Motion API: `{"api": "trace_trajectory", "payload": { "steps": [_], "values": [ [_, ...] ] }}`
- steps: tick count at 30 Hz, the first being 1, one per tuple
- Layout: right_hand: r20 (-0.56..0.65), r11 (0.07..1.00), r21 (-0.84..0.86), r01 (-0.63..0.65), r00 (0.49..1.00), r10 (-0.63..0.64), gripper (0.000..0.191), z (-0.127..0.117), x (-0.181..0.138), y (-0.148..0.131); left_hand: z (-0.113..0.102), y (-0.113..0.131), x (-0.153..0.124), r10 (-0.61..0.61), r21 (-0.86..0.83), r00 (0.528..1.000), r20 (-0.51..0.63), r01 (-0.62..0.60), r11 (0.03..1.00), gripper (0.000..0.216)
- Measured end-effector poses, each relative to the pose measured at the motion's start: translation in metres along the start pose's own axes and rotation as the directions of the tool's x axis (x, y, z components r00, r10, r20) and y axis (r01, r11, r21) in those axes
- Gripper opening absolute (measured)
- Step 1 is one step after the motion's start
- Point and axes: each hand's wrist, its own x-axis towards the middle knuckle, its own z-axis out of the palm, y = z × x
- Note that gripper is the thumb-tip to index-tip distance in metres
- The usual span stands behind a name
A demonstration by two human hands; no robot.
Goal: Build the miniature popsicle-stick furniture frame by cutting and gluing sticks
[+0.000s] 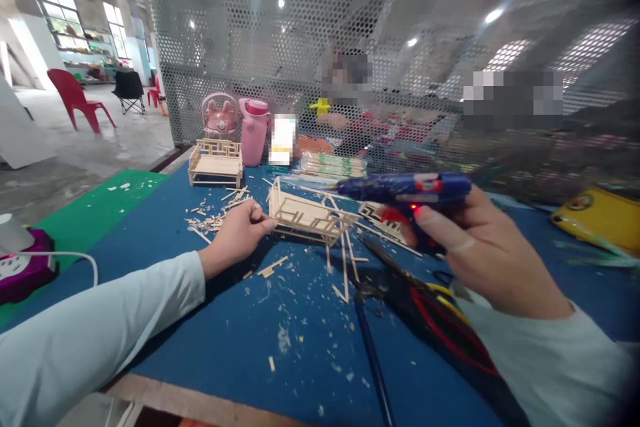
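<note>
Your left hand [239, 232] pinches the stick frame [306, 211] at its left end, long axis rightward; right hand [483, 250] grips glue gun [400, 188].

smooth plastic glue gun [405, 188], matt wooden frame [300, 209], metal screen [215, 27].

left hand [240, 233] holds a tilted stick model [305, 215]; right hand [495, 250] grips a blue glue gun [407, 188].

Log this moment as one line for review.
left hand: holds stick model at one end | right hand: holds blue glue gun, pointing left | nearby: scissors, pink bottle
</note>
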Motion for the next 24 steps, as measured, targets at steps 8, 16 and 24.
{"api": "trace_trajectory", "payload": {
  "steps": [8,16,24],
  "values": [
    [0.155,0.960,-0.156,0.232,0.966,-0.208,0.021,0.014,-0.016,-0.011,0.003,0.017,-0.016,0.013,-0.069,0.999,-0.052,-0.016,0.997,0.037],
    [0.164,0.948,-0.216,0.232,0.966,-0.199,0.020,0.015,-0.016,-0.009,0.004,0.014,-0.016,0.024,-0.124,0.999,-0.033,-0.028,0.992,0.036],
    [0.152,0.926,-0.267,0.268,0.960,-0.234,0.018,0.017,-0.014,-0.013,0.004,0.011,-0.016,0.030,-0.132,0.999,-0.023,-0.033,0.991,0.036]
  ]
}}
